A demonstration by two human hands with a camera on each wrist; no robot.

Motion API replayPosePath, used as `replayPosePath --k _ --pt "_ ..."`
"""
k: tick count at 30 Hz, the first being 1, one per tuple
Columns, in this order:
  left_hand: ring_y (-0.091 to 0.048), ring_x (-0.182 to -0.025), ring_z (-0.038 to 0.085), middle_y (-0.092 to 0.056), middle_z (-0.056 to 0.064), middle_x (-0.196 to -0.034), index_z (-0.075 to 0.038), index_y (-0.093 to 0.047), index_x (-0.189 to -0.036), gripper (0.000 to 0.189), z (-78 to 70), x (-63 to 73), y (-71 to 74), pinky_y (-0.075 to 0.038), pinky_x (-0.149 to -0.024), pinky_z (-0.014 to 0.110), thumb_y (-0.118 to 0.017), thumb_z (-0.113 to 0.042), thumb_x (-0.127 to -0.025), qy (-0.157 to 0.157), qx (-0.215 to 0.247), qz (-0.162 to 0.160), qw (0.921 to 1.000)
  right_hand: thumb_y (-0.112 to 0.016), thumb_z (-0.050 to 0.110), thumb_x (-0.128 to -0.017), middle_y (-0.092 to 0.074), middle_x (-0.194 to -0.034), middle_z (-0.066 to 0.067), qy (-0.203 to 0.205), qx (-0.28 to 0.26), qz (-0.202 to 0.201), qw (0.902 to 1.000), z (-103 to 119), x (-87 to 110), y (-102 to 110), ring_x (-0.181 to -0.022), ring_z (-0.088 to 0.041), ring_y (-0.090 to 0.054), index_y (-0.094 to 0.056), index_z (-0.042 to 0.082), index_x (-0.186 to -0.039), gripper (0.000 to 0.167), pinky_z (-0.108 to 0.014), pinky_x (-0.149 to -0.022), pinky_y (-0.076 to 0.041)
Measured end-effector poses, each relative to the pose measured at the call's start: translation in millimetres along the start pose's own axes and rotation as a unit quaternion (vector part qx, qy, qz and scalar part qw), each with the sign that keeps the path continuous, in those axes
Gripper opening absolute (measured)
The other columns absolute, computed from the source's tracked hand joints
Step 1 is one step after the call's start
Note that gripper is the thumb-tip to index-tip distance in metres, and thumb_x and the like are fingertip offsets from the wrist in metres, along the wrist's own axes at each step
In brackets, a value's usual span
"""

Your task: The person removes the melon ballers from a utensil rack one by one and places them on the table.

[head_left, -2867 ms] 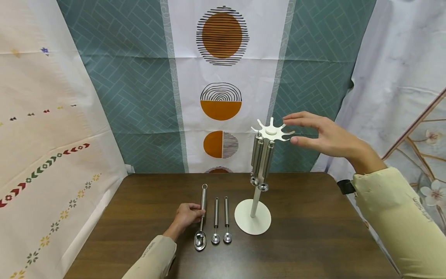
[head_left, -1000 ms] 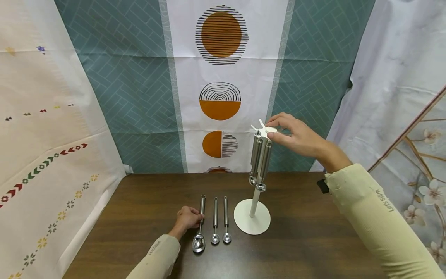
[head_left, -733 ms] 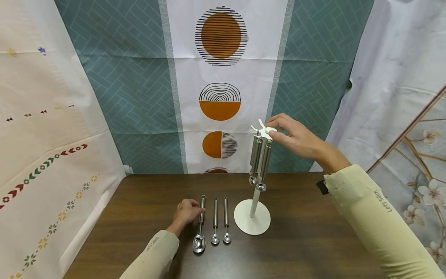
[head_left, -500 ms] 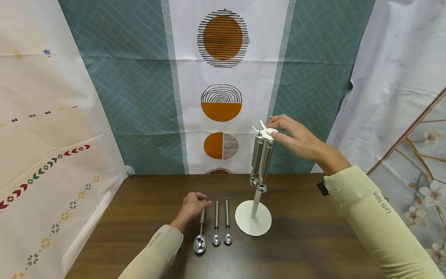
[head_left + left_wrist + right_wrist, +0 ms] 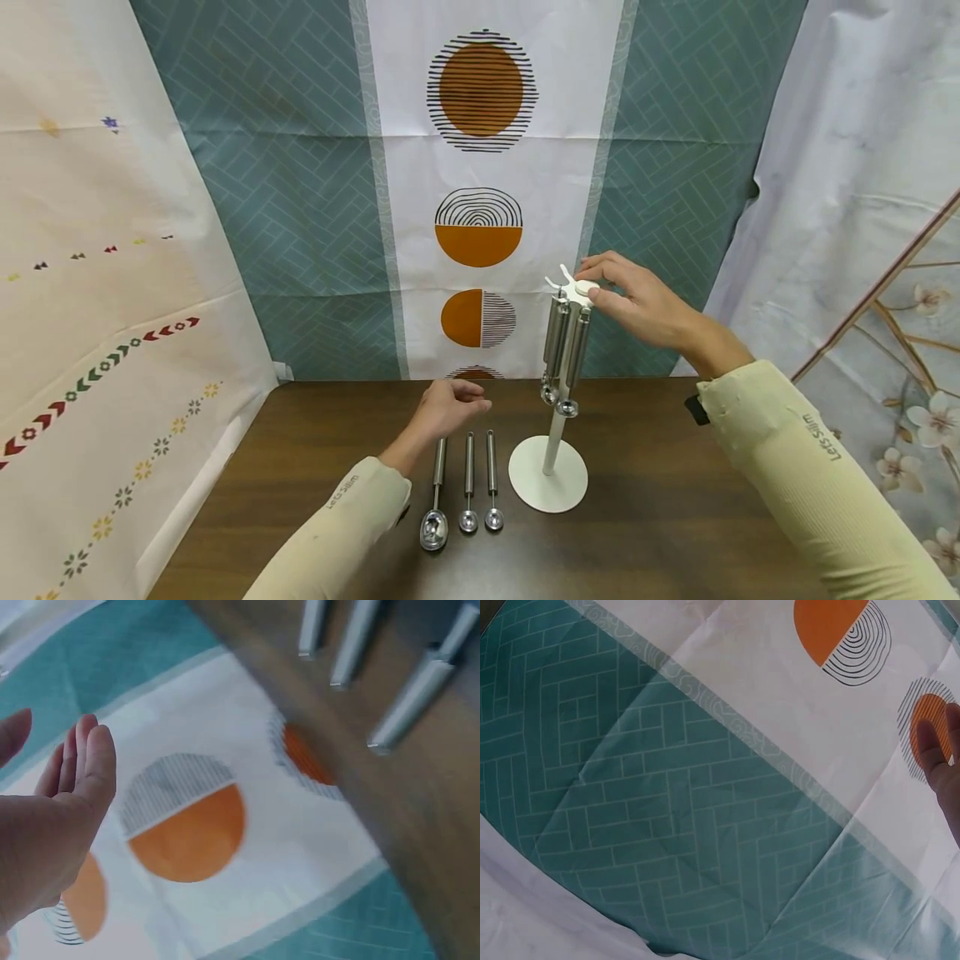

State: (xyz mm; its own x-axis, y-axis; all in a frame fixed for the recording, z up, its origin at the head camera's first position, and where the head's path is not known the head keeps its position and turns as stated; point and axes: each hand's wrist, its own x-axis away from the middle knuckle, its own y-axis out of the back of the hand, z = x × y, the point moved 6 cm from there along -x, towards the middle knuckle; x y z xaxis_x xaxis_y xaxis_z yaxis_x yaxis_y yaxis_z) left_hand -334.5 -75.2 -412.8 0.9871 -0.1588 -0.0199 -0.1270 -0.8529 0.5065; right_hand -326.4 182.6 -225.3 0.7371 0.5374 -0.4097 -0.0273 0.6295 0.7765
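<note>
Now the left hand [image 5: 450, 408] hovers relaxed, empty (three utensils [image 5: 470, 468] nearby); the right hand [image 5: 636, 303] pinches one stand [image 5: 549, 485].

Head view clear, wrist views dimmer, hazy

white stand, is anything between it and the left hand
In the head view, nothing visible stands between the left hand and the white stand. The hanging metal utensils on its left side would likely be met first.
</note>
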Motion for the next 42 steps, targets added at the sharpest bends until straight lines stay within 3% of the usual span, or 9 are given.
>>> replayPosePath --k 6,12,21,25,31,42 --pt "-0.069 -0.094 0.02 -0.074 0.004 -0.1 -0.004 -0.074 -0.112 0.026 -37.9 -0.4 0.1 -0.055 -0.085 0.036 -0.075 -0.019 -0.09 -0.031 0.036 0.029 0.9984 -0.046 0.015 -0.104 -0.047 -0.143 -0.015 0.008 -0.001 0.002 1.0 -2 -0.3 1 -0.14 -0.036 -0.036 -0.06 0.0 -0.129 0.032 -0.06 -0.107 -0.034" --pt "-0.068 -0.098 0.02 -0.073 0.006 -0.106 -0.003 -0.072 -0.114 0.026 -65.9 -1.5 -2.6 -0.055 -0.088 0.035 -0.073 -0.015 -0.092 -0.064 0.078 0.05 0.9936 -0.044 0.016 -0.105 -0.046 -0.146 -0.017 0.024 -0.005 0.006 0.9997 -1 -1.9 2 -0.138 -0.039 -0.038 -0.059 0.0 -0.131 0.034 -0.063 -0.104 -0.036" --pt "-0.067 -0.102 0.02 -0.072 0.009 -0.113 -0.003 -0.072 -0.117 0.027 -101.4 -7.9 -4.7 -0.054 -0.089 0.033 -0.074 -0.013 -0.092 -0.119 0.139 0.028 0.9828 -0.047 0.012 -0.103 -0.049 -0.144 -0.014 0.031 -0.017 0.006 0.9994 -1 -1.9 4 -0.14 -0.036 -0.037 -0.062 0.004 -0.128 0.03 -0.064 -0.106 -0.034" --pt "-0.067 -0.107 0.023 -0.07 0.014 -0.119 0.0 -0.069 -0.122 0.031 -115.6 -11.7 -10.2 -0.053 -0.093 0.033 -0.072 -0.01 -0.093 -0.156 0.157 0.04 0.9743 -0.048 0.012 -0.103 -0.048 -0.144 -0.015 0.033 -0.02 0.006 0.9992 -3 -1.5 5 -0.14 -0.037 -0.037 -0.062 0.002 -0.128 0.03 -0.065 -0.105 -0.034" --pt "-0.066 -0.111 0.025 -0.069 0.014 -0.122 0.001 -0.066 -0.126 0.034 -120.6 -17.1 -17.7 -0.053 -0.095 0.032 -0.07 -0.004 -0.093 -0.176 0.176 0.059 0.9667 -0.049 0.012 -0.103 -0.048 -0.144 -0.015 0.031 -0.032 0.01 0.999 -3 -2.3 3 -0.141 -0.036 -0.035 -0.062 0.003 -0.128 0.029 -0.065 -0.106 -0.032" --pt "-0.068 -0.104 0.022 -0.071 0.012 -0.116 -0.001 -0.069 -0.124 0.032 -122.0 -20.3 -23.5 -0.054 -0.091 0.032 -0.072 -0.005 -0.092 -0.18 0.175 0.062 0.9659 -0.048 0.012 -0.103 -0.048 -0.145 -0.015 0.025 -0.037 0.01 0.999 -2 -1.5 3 -0.141 -0.037 -0.035 -0.061 0.002 -0.129 0.031 -0.065 -0.107 -0.032"
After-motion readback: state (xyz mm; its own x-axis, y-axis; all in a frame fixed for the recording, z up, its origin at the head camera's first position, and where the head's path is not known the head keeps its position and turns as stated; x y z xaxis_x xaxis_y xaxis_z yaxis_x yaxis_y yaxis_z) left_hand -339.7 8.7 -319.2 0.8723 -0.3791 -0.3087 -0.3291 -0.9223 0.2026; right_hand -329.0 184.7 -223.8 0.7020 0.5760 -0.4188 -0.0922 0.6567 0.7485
